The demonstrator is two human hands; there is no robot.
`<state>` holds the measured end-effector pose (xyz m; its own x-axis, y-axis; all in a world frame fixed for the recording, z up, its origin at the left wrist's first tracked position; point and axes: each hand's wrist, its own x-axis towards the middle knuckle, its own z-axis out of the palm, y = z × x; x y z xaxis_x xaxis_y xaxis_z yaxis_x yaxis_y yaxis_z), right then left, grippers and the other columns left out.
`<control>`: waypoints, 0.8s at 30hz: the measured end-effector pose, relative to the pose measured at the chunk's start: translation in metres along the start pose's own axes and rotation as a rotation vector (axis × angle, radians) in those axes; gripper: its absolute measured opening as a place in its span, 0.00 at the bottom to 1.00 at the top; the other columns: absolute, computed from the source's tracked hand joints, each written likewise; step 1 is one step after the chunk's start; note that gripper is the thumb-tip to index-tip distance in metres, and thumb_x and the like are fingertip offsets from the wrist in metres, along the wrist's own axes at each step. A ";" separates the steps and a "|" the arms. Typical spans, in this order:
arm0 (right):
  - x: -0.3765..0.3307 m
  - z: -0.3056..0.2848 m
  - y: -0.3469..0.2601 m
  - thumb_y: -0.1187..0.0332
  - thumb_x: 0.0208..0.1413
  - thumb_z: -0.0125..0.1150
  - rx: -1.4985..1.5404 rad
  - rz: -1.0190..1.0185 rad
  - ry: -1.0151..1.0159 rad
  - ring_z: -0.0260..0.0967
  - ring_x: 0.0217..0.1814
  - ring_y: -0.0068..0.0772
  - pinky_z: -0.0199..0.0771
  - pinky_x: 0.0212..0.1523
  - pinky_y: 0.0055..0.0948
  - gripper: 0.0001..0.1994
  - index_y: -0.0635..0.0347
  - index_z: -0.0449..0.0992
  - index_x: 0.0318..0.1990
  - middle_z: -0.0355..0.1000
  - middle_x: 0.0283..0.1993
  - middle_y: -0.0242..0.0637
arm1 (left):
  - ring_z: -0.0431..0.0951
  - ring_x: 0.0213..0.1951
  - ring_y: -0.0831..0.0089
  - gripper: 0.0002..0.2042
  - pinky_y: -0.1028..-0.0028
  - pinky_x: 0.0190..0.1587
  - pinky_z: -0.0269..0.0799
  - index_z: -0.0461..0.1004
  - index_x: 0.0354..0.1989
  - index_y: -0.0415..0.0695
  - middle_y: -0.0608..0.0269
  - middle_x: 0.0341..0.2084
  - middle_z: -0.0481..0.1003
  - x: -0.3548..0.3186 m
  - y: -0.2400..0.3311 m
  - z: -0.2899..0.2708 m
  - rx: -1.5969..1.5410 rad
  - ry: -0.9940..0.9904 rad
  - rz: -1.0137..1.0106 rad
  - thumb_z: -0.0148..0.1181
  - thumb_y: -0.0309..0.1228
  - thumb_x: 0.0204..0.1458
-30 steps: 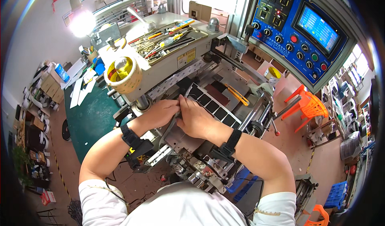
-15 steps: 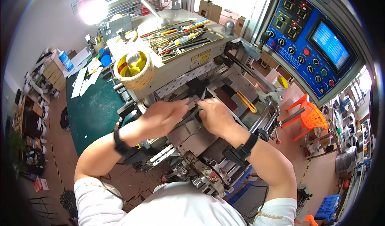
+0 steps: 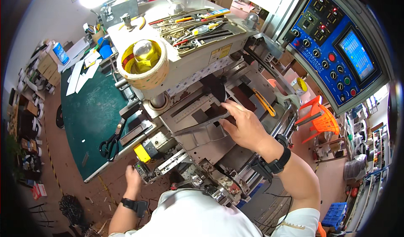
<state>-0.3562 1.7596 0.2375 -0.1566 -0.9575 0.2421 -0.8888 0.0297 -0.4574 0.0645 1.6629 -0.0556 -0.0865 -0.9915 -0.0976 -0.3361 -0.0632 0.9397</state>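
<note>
My right hand (image 3: 246, 129) is over the machine's metal bed, thumb and fingers apart, fingertips at the edge of a small dark piece (image 3: 213, 111); I cannot tell whether they touch it. Down at the machine's front left, my left hand (image 3: 133, 179) is against a small dark box (image 3: 143, 170); its fingers are mostly hidden. A dark brown flat piece (image 3: 243, 99) lies on the bed just beyond my right hand. To its right rests a yellow utility knife (image 3: 264, 102). A curved grey metal strip (image 3: 198, 129) crosses the bed left of my right hand.
Above the bed juts the machine head with a tool tray (image 3: 191, 47) and tape rolls (image 3: 162, 73). Black-handled scissors (image 3: 110, 146) lie at the green table (image 3: 90, 123). A blue control panel (image 3: 332, 64) hangs at right, with an orange chair (image 3: 324, 121) below it.
My left hand has left the middle of the bed and moved down left to the small box. The right hand has shifted slightly right, its fingers opened apart. The view has shifted slightly.
</note>
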 end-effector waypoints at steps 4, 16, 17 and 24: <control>-0.005 0.006 -0.001 0.66 0.57 0.66 -0.032 -0.012 -0.013 0.69 0.61 0.60 0.72 0.60 0.42 0.25 0.66 0.69 0.59 0.68 0.63 0.59 | 0.75 0.27 0.79 0.04 0.76 0.30 0.72 0.74 0.34 0.40 0.67 0.27 0.76 0.002 -0.030 0.024 -0.065 -0.102 0.038 0.54 0.27 0.59; 0.011 0.023 -0.021 0.68 0.54 0.67 0.029 -0.025 0.014 0.69 0.58 0.59 0.72 0.57 0.43 0.25 0.69 0.67 0.57 0.69 0.56 0.57 | 0.77 0.31 0.70 0.11 0.71 0.37 0.76 0.75 0.40 0.43 0.65 0.27 0.76 0.007 -0.026 0.025 -0.689 -0.077 -0.401 0.50 0.36 0.63; 0.012 0.024 -0.021 0.68 0.54 0.66 0.031 -0.041 0.024 0.69 0.57 0.59 0.72 0.56 0.43 0.25 0.69 0.67 0.57 0.68 0.55 0.56 | 0.78 0.32 0.69 0.12 0.70 0.39 0.77 0.75 0.41 0.44 0.65 0.28 0.76 0.009 -0.021 0.025 -0.983 -0.058 -0.612 0.49 0.38 0.64; 0.017 0.022 -0.022 0.68 0.55 0.65 0.042 -0.016 -0.008 0.70 0.55 0.57 0.73 0.55 0.43 0.26 0.71 0.66 0.58 0.68 0.53 0.54 | 0.79 0.35 0.67 0.15 0.63 0.43 0.78 0.73 0.40 0.46 0.65 0.28 0.75 0.005 -0.037 0.008 -0.845 -0.119 -0.507 0.43 0.43 0.67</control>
<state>-0.3301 1.7363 0.2330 -0.1387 -0.9600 0.2431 -0.8721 0.0021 -0.4893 0.0690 1.6608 -0.0935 -0.2271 -0.8098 -0.5410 0.4159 -0.5829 0.6980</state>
